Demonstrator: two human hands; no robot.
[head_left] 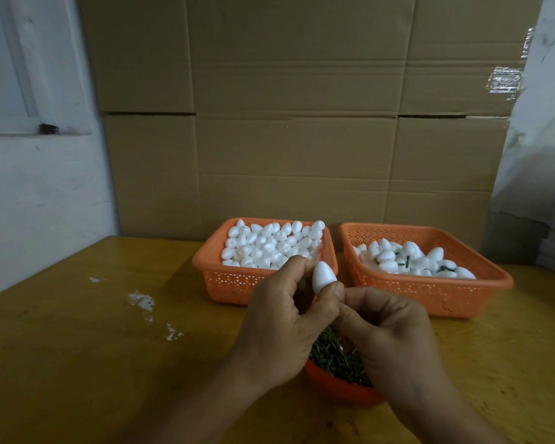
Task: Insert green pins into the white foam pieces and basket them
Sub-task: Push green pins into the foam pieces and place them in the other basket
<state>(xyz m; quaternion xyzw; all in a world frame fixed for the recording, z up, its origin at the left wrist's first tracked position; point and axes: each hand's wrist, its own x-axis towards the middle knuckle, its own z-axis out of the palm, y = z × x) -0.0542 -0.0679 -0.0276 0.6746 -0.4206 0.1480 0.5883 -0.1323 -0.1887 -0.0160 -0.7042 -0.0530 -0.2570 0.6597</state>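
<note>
The left hand (279,318) is pinching a white foam piece (323,277) in a tight grip above the bowl of green pins (337,358); the right hand (388,334) is curling against its base, its grip's contents hidden; two orange baskets (225,283) are sitting behind on the tabletop (77,347).

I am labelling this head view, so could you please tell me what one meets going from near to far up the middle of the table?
Bowl of green pins → foam piece pinched in the left hand, right hand at its base → two orange baskets → cardboard boxes.
</note>
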